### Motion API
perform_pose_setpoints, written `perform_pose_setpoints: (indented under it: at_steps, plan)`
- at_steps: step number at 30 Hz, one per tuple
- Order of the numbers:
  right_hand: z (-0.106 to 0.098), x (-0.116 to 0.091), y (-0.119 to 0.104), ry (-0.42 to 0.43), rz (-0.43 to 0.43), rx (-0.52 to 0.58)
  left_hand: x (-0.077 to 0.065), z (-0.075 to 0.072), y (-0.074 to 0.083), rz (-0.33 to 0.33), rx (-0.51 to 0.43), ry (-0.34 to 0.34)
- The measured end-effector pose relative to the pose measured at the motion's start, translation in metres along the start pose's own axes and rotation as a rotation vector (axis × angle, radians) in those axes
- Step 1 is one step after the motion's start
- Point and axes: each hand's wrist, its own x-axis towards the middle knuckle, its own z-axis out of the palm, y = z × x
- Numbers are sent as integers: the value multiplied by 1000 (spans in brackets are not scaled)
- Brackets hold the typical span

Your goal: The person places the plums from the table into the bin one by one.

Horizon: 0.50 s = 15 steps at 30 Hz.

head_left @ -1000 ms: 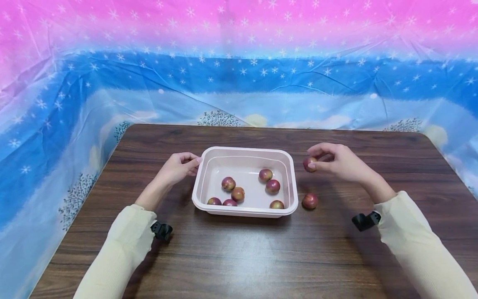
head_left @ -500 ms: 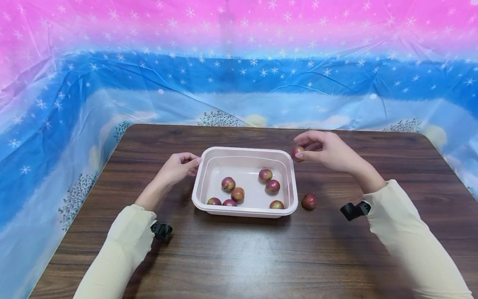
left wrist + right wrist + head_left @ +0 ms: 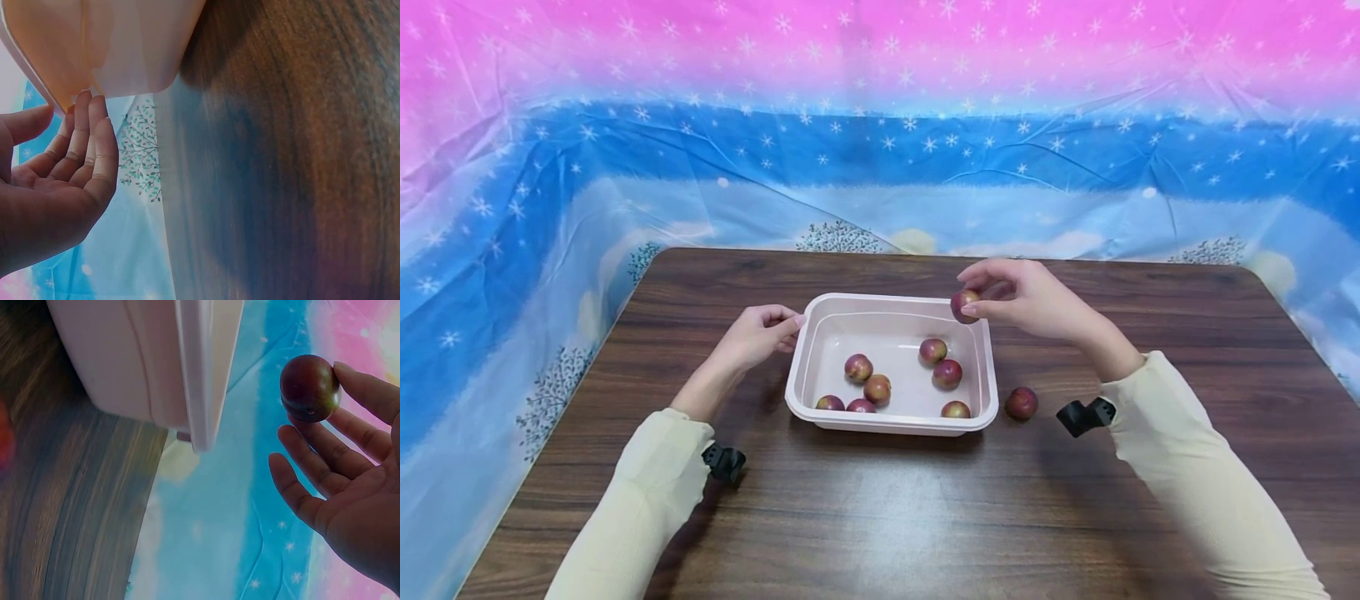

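Observation:
My right hand [image 3: 1033, 302] pinches a red-and-yellow plum [image 3: 962, 306] between thumb and fingers, raised over the far right corner of a pale pink plastic tub [image 3: 887, 422]. In the right wrist view the held plum [image 3: 309, 387] is apart from the tub wall [image 3: 119, 362]. My left hand [image 3: 754, 337] pinches the tub's left rim, thumb at the rim and fingertips under it, as the left wrist view also shows. Several plums lie on the tub floor, among them a reddish plum [image 3: 947, 374]. Another plum [image 3: 1022, 403] rests on the table, right of the tub.
The tub stands on a dark wood-grain table [image 3: 865, 517] with rounded far corners. Behind and to the left hangs a pink and blue cloth [image 3: 880, 150] with snowflakes. A black strap mount [image 3: 724, 463] sits at the left wrist, and another mount [image 3: 1084, 417] at the right.
My right hand has carried the plum leftward and upward, from beside the tub to over its far right corner. The left hand and tub have stayed put.

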Motion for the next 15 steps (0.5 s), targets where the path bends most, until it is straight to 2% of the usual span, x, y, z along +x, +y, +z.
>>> perform_pose_setpoints:
  at_steps: [8,15]
  plan:
    - [13,3,-4,-22,-89,-35,1,0,0,-14,8,-2]
    - [20,3,-7,-32,-94,-60,0,0,2,-9,-1,-5]
